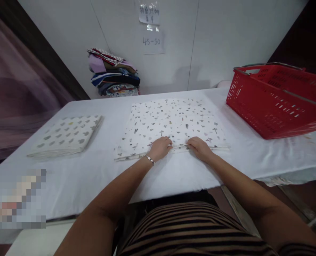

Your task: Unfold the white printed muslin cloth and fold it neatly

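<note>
White cloth covers the table (94, 177), where the left hand (160, 148) and right hand (199, 147), fingers curled and pressing, pin the near edge of a patterned sheet (171, 121) folded flat, one finished fold (67, 135) lying well left of them.

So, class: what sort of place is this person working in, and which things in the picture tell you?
Probably a small workroom for folding or sorting fabric: a printed cloth under both hands, a folded cloth set aside, a pile of folded fabrics by the wall and a red basket.
</note>
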The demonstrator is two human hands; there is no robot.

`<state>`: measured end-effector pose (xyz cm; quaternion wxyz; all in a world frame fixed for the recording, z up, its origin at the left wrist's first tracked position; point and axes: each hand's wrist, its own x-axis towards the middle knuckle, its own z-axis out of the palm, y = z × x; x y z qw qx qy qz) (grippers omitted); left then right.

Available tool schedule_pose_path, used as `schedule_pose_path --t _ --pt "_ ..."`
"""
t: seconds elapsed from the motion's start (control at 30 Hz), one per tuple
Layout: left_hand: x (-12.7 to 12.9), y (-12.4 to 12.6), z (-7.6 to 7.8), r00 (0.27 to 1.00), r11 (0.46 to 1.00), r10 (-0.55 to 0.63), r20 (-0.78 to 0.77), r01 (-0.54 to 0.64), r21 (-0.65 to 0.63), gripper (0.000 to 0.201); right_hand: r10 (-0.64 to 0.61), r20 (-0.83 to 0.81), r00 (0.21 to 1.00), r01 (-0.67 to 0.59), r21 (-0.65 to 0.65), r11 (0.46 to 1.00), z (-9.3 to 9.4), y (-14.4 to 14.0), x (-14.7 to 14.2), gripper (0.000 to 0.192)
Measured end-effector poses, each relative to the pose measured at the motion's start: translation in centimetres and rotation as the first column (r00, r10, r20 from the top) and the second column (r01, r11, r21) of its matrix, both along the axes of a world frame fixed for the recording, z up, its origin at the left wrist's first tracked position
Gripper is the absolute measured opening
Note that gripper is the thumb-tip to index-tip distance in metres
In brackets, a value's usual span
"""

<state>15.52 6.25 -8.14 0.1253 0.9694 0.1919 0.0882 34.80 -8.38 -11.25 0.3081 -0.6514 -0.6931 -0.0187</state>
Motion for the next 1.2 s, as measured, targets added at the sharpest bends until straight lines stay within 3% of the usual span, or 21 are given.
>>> schedule_pose_path --t 0.17,0.3,0.57,0.83,1.1,1.2 --pt "0.2 0.6 0.7 0.998 0.995 0.017 -0.06 -0.023 -0.1 0.01 0.011 -0.046 0.999 -0.011 -0.002 1.0 -0.1 0.0 0.1 0.022" --pt "0.3 1.0 0.9 0.998 0.994 0.008 -0.068 -0.016 -0.108 0.012 0.015 -0.067 0.998 -0.015 -0.005 1.0 0.0 -0.1 0.0 0.021" --pt "0.3 0.6 1.4 0.986 0.992 -0.044 -0.158 0.062 0.111 0.024 0.01 -0.076 0.997 -0.01 0.007 1.0 -0.3 -0.1 0.0 0.02" --pt "-1.2 0.4 0.4 0.983 0.976 -0.162 -0.086 0.173 0.135 0.024 0.021 -0.036 0.999 -0.02 0.013 1.0 -0.2 -0.3 0.0 0.022" --pt "-1.3 0.0 -0.2 0.991 0.972 -0.098 -0.09 0.114 0.206 0.018 0.022 -0.035 0.999 -0.022 0.005 1.0 -0.2 -0.2 0.1 0.022" --pt "-1.1 -0.3 0.0 0.988 0.955 -0.074 -0.136 0.109 0.276 0.028 0.026 -0.033 0.999 -0.027 -0.011 1.0 0.5 -0.2 0.1 0.022"
